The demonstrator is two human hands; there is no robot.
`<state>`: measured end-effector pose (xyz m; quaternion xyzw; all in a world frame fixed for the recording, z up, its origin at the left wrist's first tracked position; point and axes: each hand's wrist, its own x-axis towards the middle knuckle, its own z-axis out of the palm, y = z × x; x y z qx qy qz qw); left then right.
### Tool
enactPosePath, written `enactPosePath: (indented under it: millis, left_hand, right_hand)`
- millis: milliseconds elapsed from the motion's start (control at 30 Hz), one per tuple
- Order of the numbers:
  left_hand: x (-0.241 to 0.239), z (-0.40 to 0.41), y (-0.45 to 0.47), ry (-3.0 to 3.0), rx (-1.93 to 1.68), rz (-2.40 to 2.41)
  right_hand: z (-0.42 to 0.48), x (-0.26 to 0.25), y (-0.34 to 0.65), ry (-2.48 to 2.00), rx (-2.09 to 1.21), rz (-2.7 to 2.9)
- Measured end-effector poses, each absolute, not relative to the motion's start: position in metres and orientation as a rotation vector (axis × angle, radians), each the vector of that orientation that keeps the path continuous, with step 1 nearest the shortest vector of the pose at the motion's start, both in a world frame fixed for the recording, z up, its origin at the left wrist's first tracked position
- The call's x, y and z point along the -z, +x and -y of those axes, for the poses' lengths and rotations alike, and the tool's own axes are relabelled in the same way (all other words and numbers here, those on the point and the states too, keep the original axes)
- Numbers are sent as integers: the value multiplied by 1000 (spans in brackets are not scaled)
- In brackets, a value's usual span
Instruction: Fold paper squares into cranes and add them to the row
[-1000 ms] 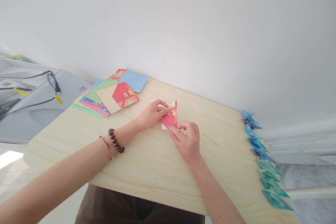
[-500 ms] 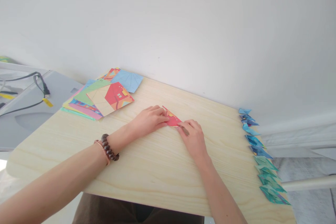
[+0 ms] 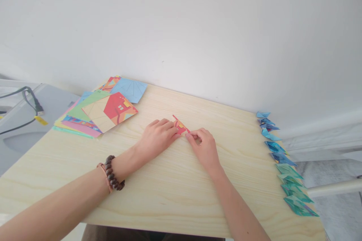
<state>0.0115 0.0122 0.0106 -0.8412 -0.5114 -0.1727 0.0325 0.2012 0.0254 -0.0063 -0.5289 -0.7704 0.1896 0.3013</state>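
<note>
a: from the head view, where is the paper?

b: the folded red paper (image 3: 179, 125) lies low on the table (image 3: 169, 196), about mid-table and a little toward the wall, right between the two hands.

a: what is the left hand doing?

b: the left hand (image 3: 158, 137) lies spread and flat, palm down, with its fingertips resting on the paper's left part. it grips nothing. a beaded bracelet (image 3: 111, 173) sits on that wrist.

a: and the right hand?

b: the right hand (image 3: 203, 147) has its fingers curled, with the tips touching the paper's right end. i cannot tell whether they pinch the edge or only press it down.

a: what else is on the table?

b: a stack of coloured sheets (image 3: 98, 111) lies at the far left corner, well apart from the hands, with a red and tan sheet on top and a blue one toward the wall. a row of folded blue and green pieces (image 3: 283, 165) runs along the right edge. off the table to the left, a dark cable (image 3: 29, 98) lies on a grey surface.
</note>
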Motion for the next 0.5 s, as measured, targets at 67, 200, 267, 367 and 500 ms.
enactPosePath:
  millis: [67,200,267,367,500]
  left_hand:
    - [-9,-13,12,-2583,566,1571]
    - [-9,-11,12,-2587,591,1537]
    - [-11,-10,13,-2584,567,1543]
    - [-14,-10,14,-2579,528,1564]
    - [-14,-11,15,-2582,529,1588]
  right_hand:
    - [-26,6,199,-1428,-481,2029]
    - [-26,4,202,-1439,-495,2047]
    - [-25,2,203,-1428,-523,2089]
    - [-24,2,203,-1446,-503,2120]
    - [-21,4,196,-1532,-390,2084]
